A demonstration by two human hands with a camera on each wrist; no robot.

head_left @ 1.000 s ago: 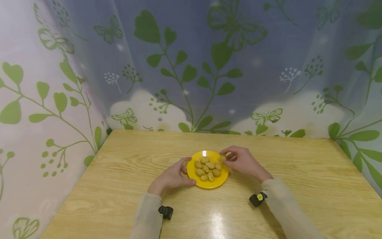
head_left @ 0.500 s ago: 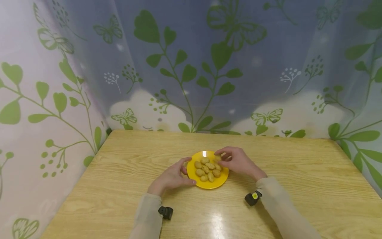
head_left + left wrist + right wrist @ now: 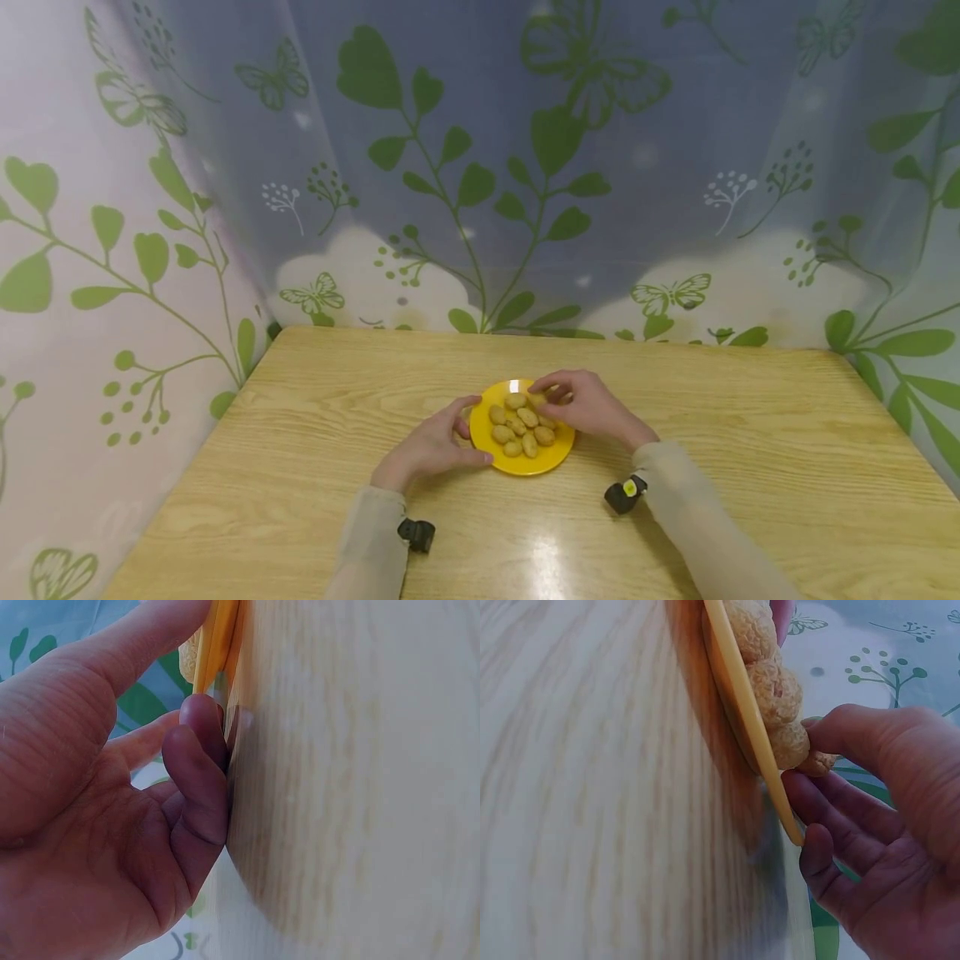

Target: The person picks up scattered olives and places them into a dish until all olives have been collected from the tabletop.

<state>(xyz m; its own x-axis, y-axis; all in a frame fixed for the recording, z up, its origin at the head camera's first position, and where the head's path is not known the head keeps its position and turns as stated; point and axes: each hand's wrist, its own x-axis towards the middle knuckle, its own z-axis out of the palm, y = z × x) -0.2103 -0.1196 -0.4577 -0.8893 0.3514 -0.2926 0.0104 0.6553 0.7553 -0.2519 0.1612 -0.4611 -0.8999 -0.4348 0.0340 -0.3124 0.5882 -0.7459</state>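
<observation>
A yellow plate (image 3: pixel 517 467) bears several tan, wrinkled walnuts (image 3: pixel 527 417), bunched in its middle. On its left side my left hand (image 3: pixel 427 446) holds it, the thumb over the near rim and the index finger at the far rim. In the left wrist view the other fingers (image 3: pixel 199 784) curl beside the plate's edge, low at the table. My right hand (image 3: pixel 588 406) reaches over the plate's right rim. Thumb and fingertips pinch a walnut (image 3: pixel 821 763) beside the others, in the right wrist view; the little finger sits right at the rim.
The plate stands on a light wooden table (image 3: pixel 337 392). Behind it and along the left hang curtains (image 3: pixel 480 150) printed with leaves and butterflies. Each forearm wears a small black camera, on the left (image 3: pixel 417 535) and on the right (image 3: pixel 624 495).
My right hand has moved left and inward over the plate with the walnut between its fingers. My left hand and the plate have stayed nearly still.
</observation>
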